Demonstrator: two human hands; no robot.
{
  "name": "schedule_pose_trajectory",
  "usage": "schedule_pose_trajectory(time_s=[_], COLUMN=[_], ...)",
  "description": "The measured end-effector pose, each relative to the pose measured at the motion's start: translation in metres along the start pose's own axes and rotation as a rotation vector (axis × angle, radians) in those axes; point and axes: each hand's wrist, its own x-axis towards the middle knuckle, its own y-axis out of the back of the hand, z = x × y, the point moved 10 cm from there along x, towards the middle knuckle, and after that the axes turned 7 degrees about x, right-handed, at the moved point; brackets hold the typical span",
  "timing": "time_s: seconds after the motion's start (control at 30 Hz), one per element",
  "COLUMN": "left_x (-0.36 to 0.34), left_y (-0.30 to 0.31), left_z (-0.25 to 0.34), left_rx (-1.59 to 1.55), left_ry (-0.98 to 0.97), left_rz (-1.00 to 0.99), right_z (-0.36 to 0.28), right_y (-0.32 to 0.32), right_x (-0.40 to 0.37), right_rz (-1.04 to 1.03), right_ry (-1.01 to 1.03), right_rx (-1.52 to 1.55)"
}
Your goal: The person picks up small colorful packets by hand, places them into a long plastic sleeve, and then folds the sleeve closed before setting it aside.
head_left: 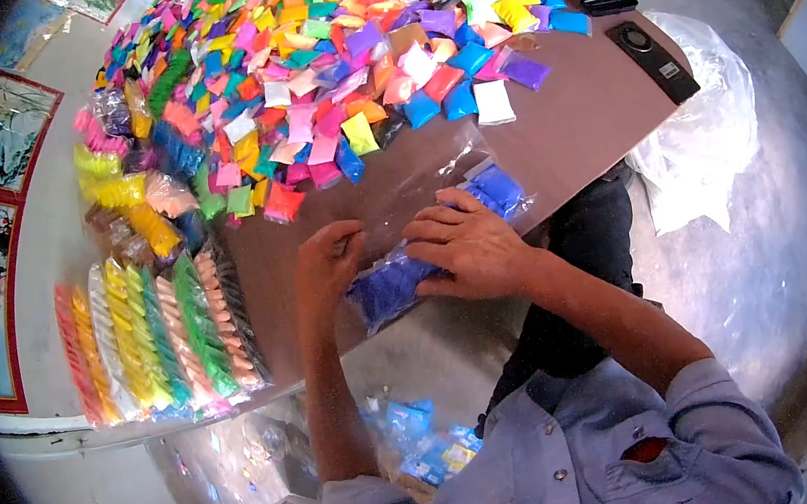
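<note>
A clear plastic bag holding blue packets [388, 292] lies along the table's near edge. My right hand [469, 249] rests over the middle of this bag, fingers spread and lying on it. Just left of it, above the bag's left part, is my left hand [331, 251] with its fingers curled; whether anything is pinched in them is too small to tell. More blue packets [495, 190] show in the bag's far end, beyond my right hand. The plastic between the two hands is partly hidden by my fingers.
A large heap of colourful packets [303, 93] covers the far side of the brown table [569, 121]. Bagged rows of packets [147, 334] stand at the left. A black device [652, 60] and a dark object [609, 1] lie at the right, near white plastic [701, 135].
</note>
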Motion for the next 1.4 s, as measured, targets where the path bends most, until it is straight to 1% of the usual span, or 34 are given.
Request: schedule_pose_trajectory(time_s=[0.13,0.23,0.3,0.33,0.4,0.47,0.53,0.7,0.8,0.9,1.0,1.07,1.1,1.2,1.27,1.4], left_x=[-0.010,-0.028,-0.038,-0.042,-0.055,-0.062,-0.068,-0.081,-0.085,-0.088,-0.089,-0.090,-0.089,-0.092,-0.093,-0.094], left_y=[0.008,0.018,0.022,0.019,0.021,0.017,0.015,0.007,0.007,0.008,0.006,0.005,0.004,0.005,0.005,0.003], left_z=[0.014,0.037,0.057,0.058,0.072,0.077,0.078,0.084,0.095,0.101,0.102,0.100,0.098,0.102,0.101,0.099], left_rx=[0.013,0.042,0.209,0.206,0.265,0.300,0.336,0.418,0.472,0.465,0.495,0.486,0.477,0.503,0.505,0.517], left_ry=[-0.015,-0.038,-0.051,-0.053,-0.173,-0.183,-0.190,-0.351,-0.396,-0.404,-0.417,-0.409,-0.399,-0.437,-0.440,-0.458], left_rz=[-0.011,0.038,0.091,0.092,0.212,0.216,0.220,0.302,0.357,0.399,0.388,0.378,0.369,0.420,0.429,0.452], right_z=[-0.003,-0.007,-0.006,-0.004,-0.002,-0.004,-0.006,-0.005,-0.003,-0.002,0.001,0.004,0.006,0.009,-0.003,-0.002], right_y=[0.010,0.015,0.015,0.013,0.010,0.011,0.012,0.012,0.012,0.015,0.019,0.032,0.031,0.031,0.042,0.052], right_x=[-0.001,0.001,0.000,0.000,-0.002,-0.001,-0.001,-0.004,-0.009,-0.014,-0.015,-0.015,-0.016,-0.021,-0.020,-0.024], right_rz=[0.047,0.084,0.093,0.081,0.069,0.079,0.063,0.046,0.031,0.030,0.043,0.121,0.121,0.132,0.150,0.192], right_ry=[-0.013,-0.007,-0.010,-0.004,-0.003,0.012,-0.003,-0.032,-0.055,-0.034,-0.017,-0.029,-0.032,-0.034,-0.001,-0.023], right_rx=[0.041,0.058,0.051,0.053,0.048,0.029,0.009,-0.012,-0.026,-0.065,-0.036,0.076,0.073,0.029,-0.158,-0.195])
